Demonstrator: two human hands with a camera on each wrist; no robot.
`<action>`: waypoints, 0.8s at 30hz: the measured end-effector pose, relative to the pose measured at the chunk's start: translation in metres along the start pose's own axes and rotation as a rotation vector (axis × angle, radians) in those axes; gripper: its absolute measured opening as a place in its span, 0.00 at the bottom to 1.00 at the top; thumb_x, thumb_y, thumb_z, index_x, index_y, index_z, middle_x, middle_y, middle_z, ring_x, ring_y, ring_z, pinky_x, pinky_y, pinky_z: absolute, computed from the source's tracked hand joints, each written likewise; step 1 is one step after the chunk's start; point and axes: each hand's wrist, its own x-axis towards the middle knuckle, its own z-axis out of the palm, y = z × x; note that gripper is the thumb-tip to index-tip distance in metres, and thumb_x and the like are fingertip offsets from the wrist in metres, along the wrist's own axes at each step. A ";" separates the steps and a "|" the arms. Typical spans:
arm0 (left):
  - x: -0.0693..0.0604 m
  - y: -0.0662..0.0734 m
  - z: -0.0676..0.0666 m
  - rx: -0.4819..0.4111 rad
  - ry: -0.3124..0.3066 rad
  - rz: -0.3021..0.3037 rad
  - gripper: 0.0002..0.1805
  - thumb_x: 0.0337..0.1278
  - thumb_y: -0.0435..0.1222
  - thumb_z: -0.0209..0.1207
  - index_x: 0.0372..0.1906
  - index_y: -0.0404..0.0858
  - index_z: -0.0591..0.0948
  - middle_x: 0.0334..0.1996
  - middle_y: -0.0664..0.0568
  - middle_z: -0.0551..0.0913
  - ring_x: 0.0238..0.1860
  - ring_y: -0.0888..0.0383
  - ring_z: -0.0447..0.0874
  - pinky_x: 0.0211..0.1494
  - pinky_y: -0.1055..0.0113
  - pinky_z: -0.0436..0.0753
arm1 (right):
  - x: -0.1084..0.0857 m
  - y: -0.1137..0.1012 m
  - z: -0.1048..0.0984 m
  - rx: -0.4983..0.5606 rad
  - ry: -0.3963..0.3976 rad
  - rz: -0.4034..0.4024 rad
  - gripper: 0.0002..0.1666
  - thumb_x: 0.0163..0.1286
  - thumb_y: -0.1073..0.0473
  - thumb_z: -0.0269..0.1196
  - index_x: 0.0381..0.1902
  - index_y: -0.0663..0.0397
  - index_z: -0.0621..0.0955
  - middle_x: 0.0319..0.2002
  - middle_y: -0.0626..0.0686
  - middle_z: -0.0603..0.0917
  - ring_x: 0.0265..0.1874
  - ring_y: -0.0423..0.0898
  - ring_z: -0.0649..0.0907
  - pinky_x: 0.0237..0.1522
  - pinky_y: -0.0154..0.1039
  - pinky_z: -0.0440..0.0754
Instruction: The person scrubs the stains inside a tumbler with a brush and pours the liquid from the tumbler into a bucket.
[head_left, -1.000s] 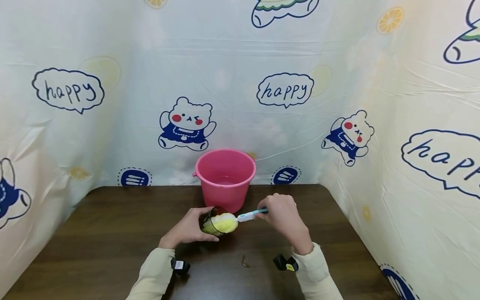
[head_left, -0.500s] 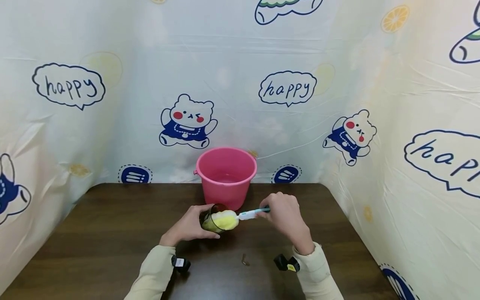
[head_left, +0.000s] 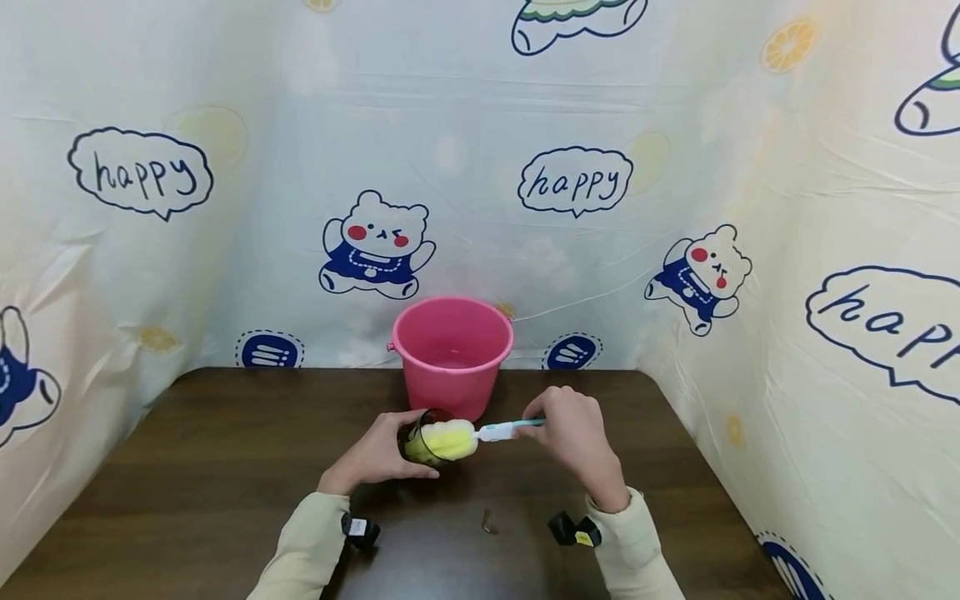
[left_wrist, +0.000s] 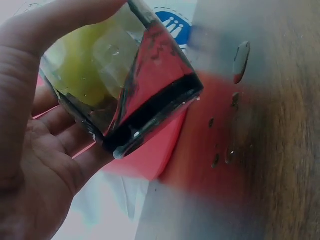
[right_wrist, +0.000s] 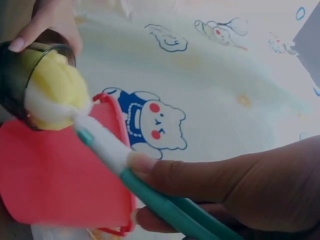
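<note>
My left hand (head_left: 378, 450) grips a dark see-through glass (head_left: 412, 442), tilted on its side with its mouth toward the right. In the left wrist view, the thick base of the glass (left_wrist: 155, 107) shows beyond the curled fingers. A cup brush with a yellow and white sponge head (head_left: 453, 440) sits partly inside the glass. My right hand (head_left: 573, 429) pinches the brush by its white and teal handle (right_wrist: 107, 147). In the right wrist view, thumb and fingers close around that handle, while the sponge bulges out of the glass mouth.
Just behind the glass stands a pink bucket (head_left: 450, 387) on the dark wooden table (head_left: 225, 467). A small wet patch (head_left: 489, 522) lies on the tabletop between the forearms. Water drops (left_wrist: 241, 62) show in the left wrist view. A printed curtain (head_left: 465, 125) closes off the back and sides.
The brush handle has turned slightly in my right hand, and the sponge head shows a different face. The left hand and glass stay almost in place. The head view shifts a little.
</note>
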 end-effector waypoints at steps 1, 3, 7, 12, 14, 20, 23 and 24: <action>0.000 0.000 0.001 -0.005 -0.004 0.001 0.47 0.37 0.52 0.82 0.68 0.46 0.77 0.61 0.62 0.81 0.61 0.59 0.78 0.62 0.53 0.82 | 0.000 0.000 0.001 -0.003 0.009 0.003 0.12 0.49 0.48 0.82 0.24 0.45 0.91 0.21 0.42 0.85 0.18 0.41 0.72 0.19 0.36 0.70; 0.000 -0.001 0.001 -0.019 0.001 0.004 0.46 0.36 0.52 0.82 0.67 0.49 0.77 0.60 0.64 0.81 0.60 0.61 0.78 0.62 0.54 0.82 | 0.001 0.001 0.003 -0.016 0.032 0.012 0.12 0.49 0.48 0.82 0.24 0.45 0.91 0.20 0.41 0.84 0.17 0.40 0.72 0.18 0.36 0.69; 0.000 -0.001 0.002 -0.016 0.011 0.019 0.45 0.36 0.51 0.82 0.66 0.49 0.78 0.60 0.63 0.82 0.60 0.60 0.79 0.61 0.52 0.82 | 0.000 0.001 0.002 -0.040 0.026 0.010 0.11 0.50 0.48 0.82 0.24 0.44 0.91 0.20 0.41 0.84 0.17 0.40 0.72 0.17 0.36 0.69; 0.000 0.001 0.002 0.006 -0.007 0.016 0.48 0.35 0.52 0.82 0.68 0.42 0.77 0.61 0.57 0.81 0.60 0.56 0.79 0.61 0.50 0.82 | -0.002 -0.001 0.000 -0.021 -0.032 -0.029 0.11 0.50 0.49 0.82 0.23 0.44 0.90 0.21 0.41 0.84 0.18 0.39 0.73 0.19 0.36 0.70; 0.000 0.001 0.002 -0.005 -0.015 0.006 0.47 0.36 0.52 0.82 0.67 0.44 0.77 0.61 0.59 0.81 0.60 0.58 0.79 0.61 0.52 0.83 | -0.002 -0.002 0.000 -0.004 -0.023 -0.020 0.11 0.49 0.49 0.82 0.23 0.44 0.90 0.21 0.41 0.85 0.18 0.39 0.73 0.20 0.36 0.71; 0.001 -0.001 0.000 -0.040 0.012 0.011 0.44 0.36 0.49 0.82 0.66 0.50 0.78 0.59 0.65 0.81 0.59 0.61 0.78 0.62 0.52 0.81 | -0.001 -0.002 0.001 -0.008 0.029 0.046 0.11 0.49 0.48 0.82 0.25 0.45 0.91 0.22 0.43 0.85 0.19 0.40 0.74 0.19 0.37 0.70; 0.000 -0.001 0.000 -0.022 0.014 -0.001 0.46 0.35 0.52 0.82 0.66 0.49 0.78 0.59 0.64 0.81 0.60 0.61 0.78 0.62 0.51 0.81 | -0.002 -0.002 0.000 -0.022 -0.004 0.044 0.11 0.50 0.49 0.82 0.24 0.45 0.90 0.22 0.42 0.85 0.19 0.40 0.74 0.19 0.36 0.70; 0.000 -0.001 0.000 -0.019 0.010 -0.006 0.47 0.34 0.52 0.82 0.66 0.48 0.78 0.60 0.63 0.81 0.60 0.60 0.78 0.62 0.51 0.81 | -0.003 -0.003 0.000 -0.022 -0.016 0.036 0.11 0.50 0.49 0.82 0.24 0.45 0.90 0.22 0.42 0.85 0.19 0.40 0.74 0.19 0.36 0.70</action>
